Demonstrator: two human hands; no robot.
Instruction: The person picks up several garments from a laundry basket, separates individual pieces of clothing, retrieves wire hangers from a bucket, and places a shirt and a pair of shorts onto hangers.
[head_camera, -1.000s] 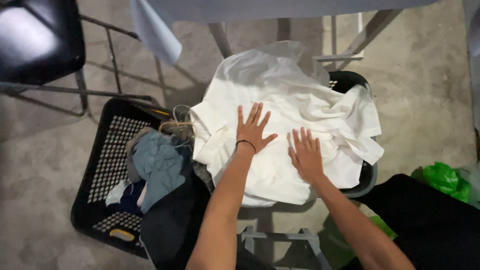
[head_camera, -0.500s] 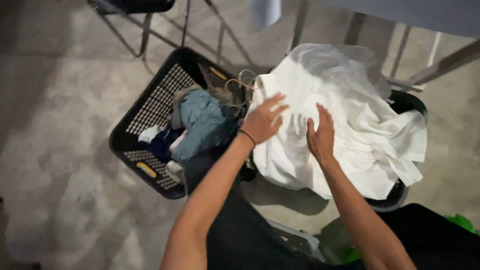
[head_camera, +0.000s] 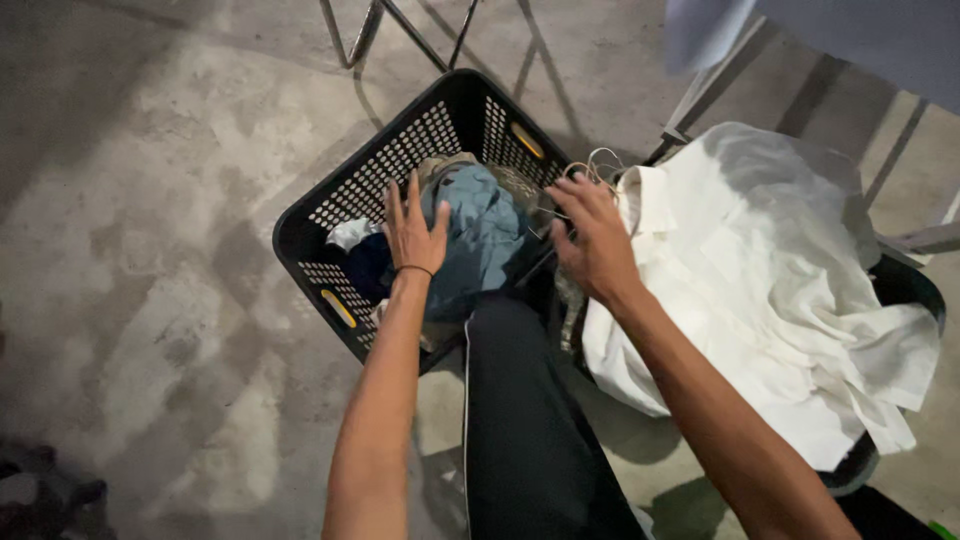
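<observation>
Left hand (head_camera: 413, 232): fingers spread, open, holding nothing, over the blue cloth (head_camera: 478, 240).
Right hand (head_camera: 595, 243): open, fingers loose, empty, beside the white shirt (head_camera: 770, 290).
Blue cloth: in the black basket (head_camera: 400, 145).

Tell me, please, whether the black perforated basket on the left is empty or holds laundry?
It holds laundry: the black basket contains a crumpled blue-grey garment and darker clothes, with the left hand over the pile.
</observation>
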